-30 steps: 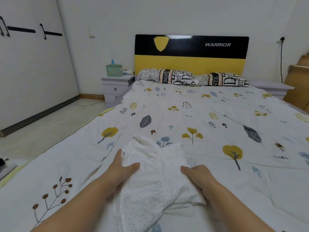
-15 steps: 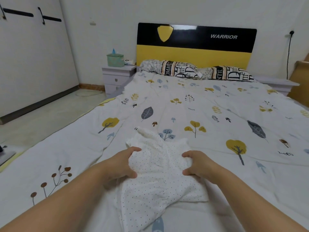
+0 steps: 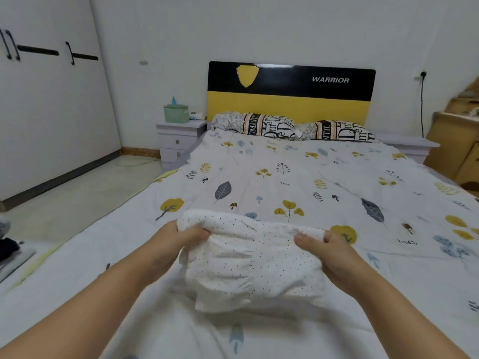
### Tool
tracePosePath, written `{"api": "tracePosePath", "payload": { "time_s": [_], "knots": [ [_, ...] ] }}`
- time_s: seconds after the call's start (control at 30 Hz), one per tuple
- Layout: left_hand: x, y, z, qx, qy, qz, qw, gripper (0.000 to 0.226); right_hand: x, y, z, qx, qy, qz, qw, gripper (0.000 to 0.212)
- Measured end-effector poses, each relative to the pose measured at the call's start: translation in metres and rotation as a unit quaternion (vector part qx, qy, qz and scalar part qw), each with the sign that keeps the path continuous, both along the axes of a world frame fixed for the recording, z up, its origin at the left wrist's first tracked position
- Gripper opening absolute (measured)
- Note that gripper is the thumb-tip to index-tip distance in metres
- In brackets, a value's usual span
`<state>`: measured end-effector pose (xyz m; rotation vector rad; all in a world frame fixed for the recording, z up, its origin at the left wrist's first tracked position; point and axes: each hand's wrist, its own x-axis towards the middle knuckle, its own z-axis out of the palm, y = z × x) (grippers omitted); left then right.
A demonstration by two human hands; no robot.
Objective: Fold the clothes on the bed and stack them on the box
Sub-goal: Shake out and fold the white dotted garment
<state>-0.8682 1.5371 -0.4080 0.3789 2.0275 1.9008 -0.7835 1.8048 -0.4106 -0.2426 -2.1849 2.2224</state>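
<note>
Garment [image 3: 248, 268], white with small black dots, bunched and partly folded; held between both hands, its lower edge resting on the bed [image 3: 337, 182]. Left hand [image 3: 178, 244]: fingers curled round the garment's upper left corner, thumb on top. Right hand [image 3: 334, 255]: thumb pressed on the upper right edge, fingers tucked behind the cloth. Bedcover beyond the hands: white, printed with yellow trees and grey leaves. Pillows [image 3: 293, 128], two, far beyond the hands, against a black-and-yellow headboard [image 3: 290, 94]. Nightstand [image 3: 178, 141], far beyond the left hand.
</note>
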Motion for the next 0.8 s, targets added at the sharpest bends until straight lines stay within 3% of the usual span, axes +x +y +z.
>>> {"api": "tracePosePath", "payload": {
  "time_s": [0.07, 0.1, 0.27, 0.37, 0.5, 0.7, 0.8],
  "knots": [
    [0.016, 0.005, 0.01, 0.049, -0.075, 0.006, 0.996, 0.014, 0.011, -0.008, 0.009, -0.035, -0.014, -0.008, 0.999, 0.018],
    [0.024, 0.005, 0.013, 0.055, -0.108, 0.014, 0.992, 0.011, 0.016, -0.012, 0.012, -0.04, -0.022, -0.013, 0.999, 0.018],
    [0.058, -0.005, 0.017, 0.055, -0.193, 0.029, 0.979, 0.026, 0.047, -0.023, 0.023, -0.072, -0.099, -0.035, 0.992, 0.019],
    [0.083, -0.016, 0.018, 0.058, -0.218, 0.041, 0.973, 0.031, 0.066, -0.029, 0.025, -0.147, -0.164, -0.03, 0.975, 0.026],
    [0.121, -0.032, 0.023, 0.069, -0.217, 0.073, 0.971, 0.028, 0.092, -0.039, 0.03, -0.193, -0.169, 0.042, 0.966, 0.027],
    [0.184, -0.076, 0.034, 0.046, -0.175, 0.101, 0.978, 0.028, 0.12, -0.07, 0.041, -0.054, -0.115, 0.126, 0.984, 0.046],
    [0.218, -0.102, 0.04, 0.0, -0.116, 0.098, 0.988, 0.028, 0.132, -0.094, 0.045, -0.029, -0.092, 0.136, 0.986, 0.039]
  ]
}}
